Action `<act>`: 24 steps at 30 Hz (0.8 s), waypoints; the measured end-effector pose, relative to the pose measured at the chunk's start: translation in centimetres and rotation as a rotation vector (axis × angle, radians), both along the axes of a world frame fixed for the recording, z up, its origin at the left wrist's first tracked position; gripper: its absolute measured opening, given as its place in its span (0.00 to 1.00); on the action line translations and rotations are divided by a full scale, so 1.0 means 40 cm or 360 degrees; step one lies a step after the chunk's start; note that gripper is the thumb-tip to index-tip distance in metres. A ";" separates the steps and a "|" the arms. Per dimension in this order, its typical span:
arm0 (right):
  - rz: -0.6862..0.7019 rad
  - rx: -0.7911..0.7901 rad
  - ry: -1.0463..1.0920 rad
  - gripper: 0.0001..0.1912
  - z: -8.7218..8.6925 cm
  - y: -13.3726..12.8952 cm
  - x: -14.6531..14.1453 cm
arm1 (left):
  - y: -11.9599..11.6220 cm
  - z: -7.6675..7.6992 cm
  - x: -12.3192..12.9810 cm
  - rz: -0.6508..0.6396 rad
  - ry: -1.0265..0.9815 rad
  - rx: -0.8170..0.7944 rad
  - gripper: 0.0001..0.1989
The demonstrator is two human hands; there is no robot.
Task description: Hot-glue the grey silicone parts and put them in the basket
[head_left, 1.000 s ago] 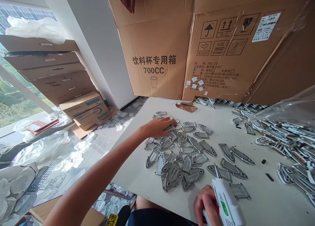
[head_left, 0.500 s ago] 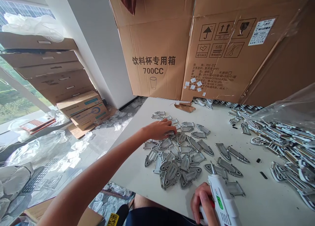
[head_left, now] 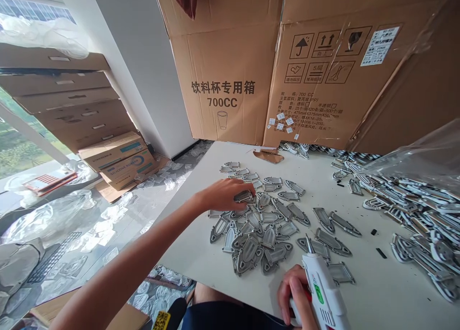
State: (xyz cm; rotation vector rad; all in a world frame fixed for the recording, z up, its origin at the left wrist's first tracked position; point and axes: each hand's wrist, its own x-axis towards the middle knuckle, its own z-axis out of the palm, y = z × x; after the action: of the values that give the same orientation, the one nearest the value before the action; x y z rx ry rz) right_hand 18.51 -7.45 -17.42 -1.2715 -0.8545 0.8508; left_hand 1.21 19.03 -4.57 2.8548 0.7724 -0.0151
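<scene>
My left hand (head_left: 228, 194) reaches over the far left of a heap of grey, boat-shaped plastic parts (head_left: 247, 253). Its fingers curl round one grey plastic part (head_left: 243, 196), which lifts a little off the others. At the front edge of the table, my right hand (head_left: 296, 291) is wrapped round the handle of a white glue gun (head_left: 321, 289) with a red trigger and a green display. The gun's metal nozzle points up and away from me, beside a few loose grey parts (head_left: 332, 241).
A large pile of white-and-grey parts (head_left: 427, 215) covers the table's right side, partly under clear plastic film (head_left: 424, 150). Tall cardboard (head_left: 230, 56) stands along the back. Small black strips (head_left: 381, 253) and a torn cardboard scrap (head_left: 269, 156) lie on the white table (head_left: 196, 205).
My left hand has drawn back slightly to the left and towards me, the grey part in its fingers now showing more. My right hand and the glue gun stay nearly still.
</scene>
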 end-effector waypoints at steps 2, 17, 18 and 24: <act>-0.0012 0.0000 0.0018 0.35 -0.002 -0.002 -0.001 | -0.037 0.011 0.004 0.0029 0.0056 -0.0025 0.20; -0.0097 0.0134 0.0221 0.22 0.029 -0.006 -0.021 | -0.125 -0.032 0.083 0.0294 0.0364 0.0195 0.23; -0.0083 0.0151 0.0275 0.21 0.027 -0.008 -0.020 | -0.125 -0.036 0.087 0.0299 0.0353 0.0187 0.22; 0.0072 -0.0056 0.0162 0.28 0.035 -0.026 0.026 | -0.121 -0.038 0.069 0.0333 0.0142 0.0074 0.22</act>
State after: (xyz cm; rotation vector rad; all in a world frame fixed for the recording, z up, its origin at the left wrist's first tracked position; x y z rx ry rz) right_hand 19.55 -8.51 -16.04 -1.2329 -0.7925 0.9619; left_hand 3.99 14.18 -6.09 2.8173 1.0993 -0.0973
